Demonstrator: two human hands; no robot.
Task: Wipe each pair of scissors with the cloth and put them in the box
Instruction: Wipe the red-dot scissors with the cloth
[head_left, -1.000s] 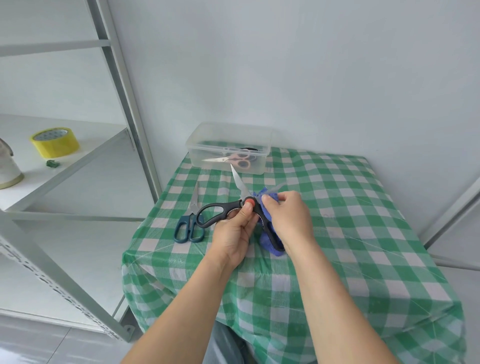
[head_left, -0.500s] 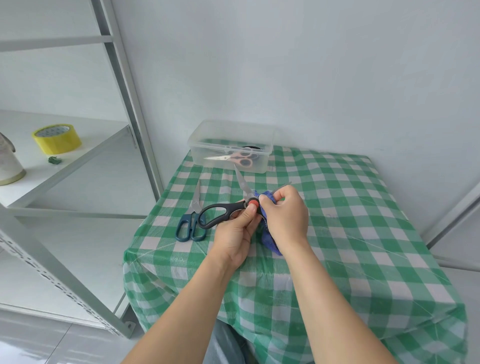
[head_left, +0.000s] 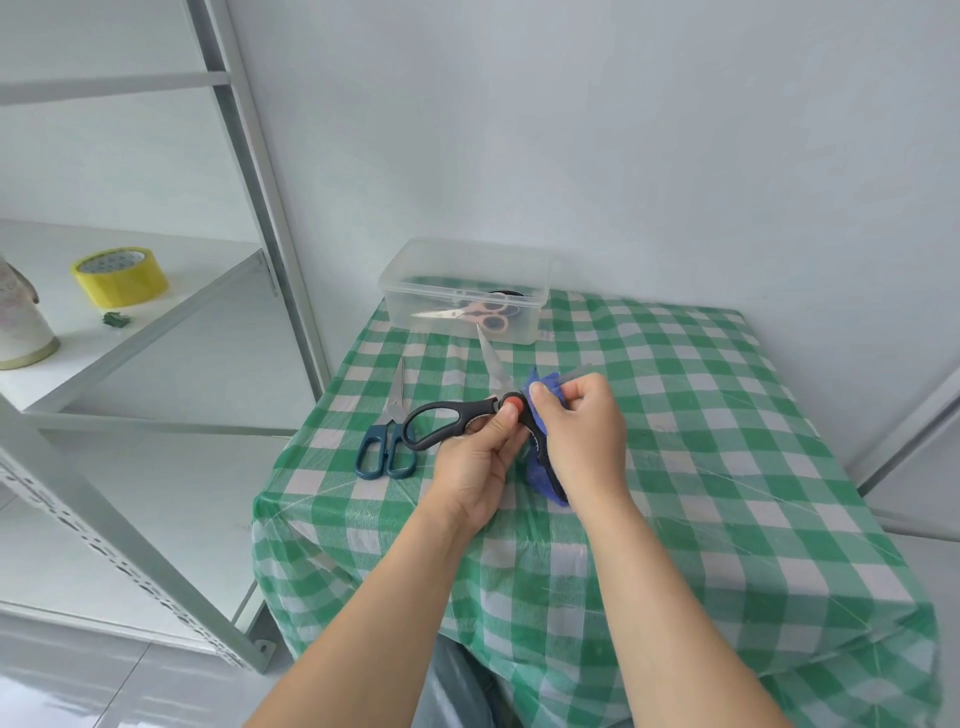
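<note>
Left hand (head_left: 475, 467) grips one red-pivoted black scissors (head_left: 447, 418), right hand (head_left: 582, 431) pinches one blue cloth (head_left: 536, 470) round a blade; one teal pair (head_left: 387, 447) lies left, one pink pair (head_left: 478, 314) inside the box (head_left: 467, 254).

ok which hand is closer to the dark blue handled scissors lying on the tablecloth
Left. The left hand, holding the black-handled scissors, is just right of the dark blue-handled scissors; the right hand, gripping the blue cloth, is farther right.

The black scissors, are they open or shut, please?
Open: the black scissors splay, one blade toward the box, the other in the cloth the right hand pinches.
</note>
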